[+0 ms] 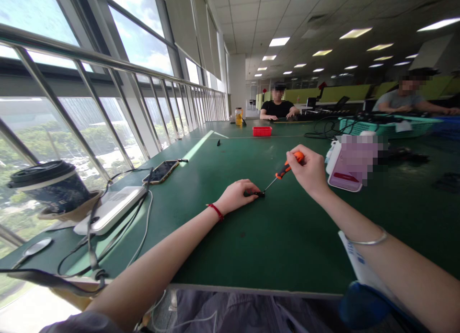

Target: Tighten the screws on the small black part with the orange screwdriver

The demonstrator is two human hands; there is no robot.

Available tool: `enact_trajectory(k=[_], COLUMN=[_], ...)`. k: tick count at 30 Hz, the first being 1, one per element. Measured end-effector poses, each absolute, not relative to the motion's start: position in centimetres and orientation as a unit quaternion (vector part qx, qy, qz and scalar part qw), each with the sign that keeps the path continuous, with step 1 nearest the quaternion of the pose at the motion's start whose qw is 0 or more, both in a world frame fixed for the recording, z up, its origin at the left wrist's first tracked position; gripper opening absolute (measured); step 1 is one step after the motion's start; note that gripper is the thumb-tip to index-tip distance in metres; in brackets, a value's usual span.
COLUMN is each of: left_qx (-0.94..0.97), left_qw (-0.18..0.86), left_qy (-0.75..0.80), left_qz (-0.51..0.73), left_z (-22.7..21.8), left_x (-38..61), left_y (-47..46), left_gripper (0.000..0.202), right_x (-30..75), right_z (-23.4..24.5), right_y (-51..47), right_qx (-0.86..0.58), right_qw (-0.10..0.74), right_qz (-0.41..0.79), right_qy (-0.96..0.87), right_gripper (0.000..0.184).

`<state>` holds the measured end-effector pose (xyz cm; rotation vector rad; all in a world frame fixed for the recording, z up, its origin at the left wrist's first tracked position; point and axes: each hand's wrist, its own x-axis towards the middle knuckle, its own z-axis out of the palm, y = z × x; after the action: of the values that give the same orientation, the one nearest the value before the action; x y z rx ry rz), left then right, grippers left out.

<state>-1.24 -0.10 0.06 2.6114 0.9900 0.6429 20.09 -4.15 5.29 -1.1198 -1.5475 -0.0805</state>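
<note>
My right hand point(305, 167) is closed round the orange and black handle of a screwdriver point(282, 171), which slants down to the left. Its metal shaft ends at a small black part point(261, 194) on the green table. Fingers and thumb of my left hand point(237, 198) pinch that part and hold it against the tabletop. Much of the part is hidden by my fingers, so its exact kind cannot be made out. The screwdriver tip meets it at its upper right end.
Left on the green table point(223, 246) are a phone point(161, 171), a white power bank point(111, 211), cables and a lidded cup point(50, 187). A red tray point(262, 131) and a small black piece point(218, 143) lie ahead. Rightward are a pale-cased phone point(347, 172) and a green basket point(391, 126). Two people sit beyond.
</note>
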Motion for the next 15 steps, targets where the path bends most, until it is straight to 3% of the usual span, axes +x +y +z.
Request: enact_trajectory(k=[15], left_qx=[0.899], left_qw=[0.081], left_qy=[0.365], left_qz=[0.229], left_z=[-0.55], left_x=[-1.26], left_y=[0.24], left_gripper=[0.016], right_x=[20.27], right_z=[5.56], right_y=[-4.13], right_qx=[-0.483], right_qw=[0.544], right_qz=[-0.033], right_qy=[-0.685], right_gripper=[0.020])
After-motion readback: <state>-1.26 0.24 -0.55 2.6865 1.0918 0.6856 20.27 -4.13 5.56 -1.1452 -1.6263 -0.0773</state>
